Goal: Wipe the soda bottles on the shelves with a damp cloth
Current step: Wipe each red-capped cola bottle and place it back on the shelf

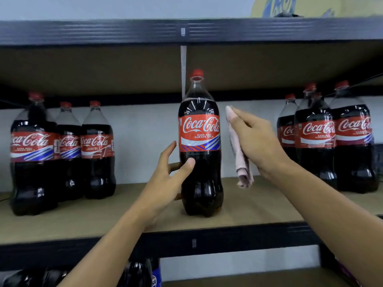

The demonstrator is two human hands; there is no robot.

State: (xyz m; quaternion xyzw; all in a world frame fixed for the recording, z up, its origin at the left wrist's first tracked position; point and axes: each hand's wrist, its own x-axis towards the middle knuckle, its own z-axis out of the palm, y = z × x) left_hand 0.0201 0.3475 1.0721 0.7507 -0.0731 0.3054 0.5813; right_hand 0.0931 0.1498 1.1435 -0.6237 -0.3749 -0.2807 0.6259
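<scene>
A large cola bottle (200, 141) with a red cap and red label stands upright alone in the middle of the wooden shelf (259, 206). My left hand (167, 179) grips its lower left side, thumb across the front below the label. My right hand (255, 137) hovers just right of the bottle and holds a folded pale pink cloth (241, 160), which hangs down from the fingers. The cloth is close to the bottle but apart from it.
Three matching cola bottles (62, 150) stand at the shelf's left, and three more (327, 137) at the right. A dark shelf beam (124, 32) runs overhead. Bottle tops (134, 274) show on the shelf below.
</scene>
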